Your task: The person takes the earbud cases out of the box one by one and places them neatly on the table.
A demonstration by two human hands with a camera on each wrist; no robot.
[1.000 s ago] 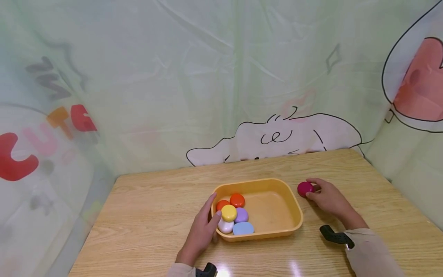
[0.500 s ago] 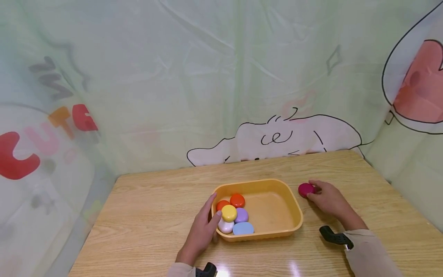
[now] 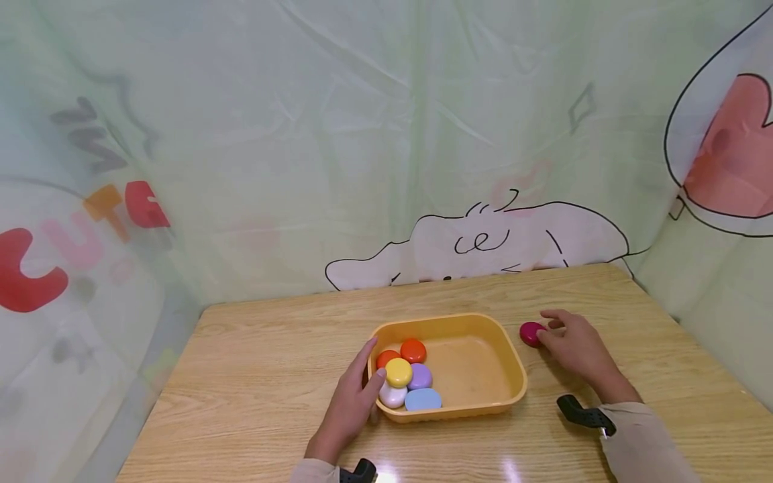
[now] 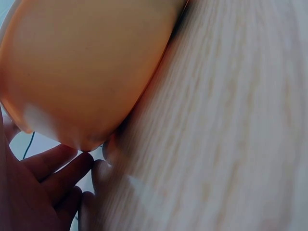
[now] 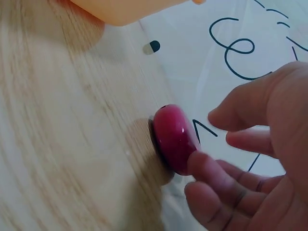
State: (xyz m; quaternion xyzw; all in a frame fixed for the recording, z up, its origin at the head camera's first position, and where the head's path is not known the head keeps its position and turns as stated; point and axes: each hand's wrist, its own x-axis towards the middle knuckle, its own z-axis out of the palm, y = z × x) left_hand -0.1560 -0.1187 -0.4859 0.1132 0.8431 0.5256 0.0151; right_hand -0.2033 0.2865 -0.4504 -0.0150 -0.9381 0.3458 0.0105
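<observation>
A yellow-orange plastic tray sits on the table, with several smooth, rounded pebble-like pieces gathered at its left end. Among them are a yellow piece, a purple one and a light blue one. My left hand holds the tray's left end, thumb over the rim and other fingers along the outer wall. To the right of the tray lies a glossy magenta rounded disc. One fingertip of my right hand touches its side; the other fingers are spread apart from it.
The wooden table ends at the back against a pale printed curtain. Black bands sit at both wrists, at the sleeve cuffs.
My right index finger has lifted off the magenta disc, widening the gap, while the disc stays almost in place. The left hand and tray have barely moved.
</observation>
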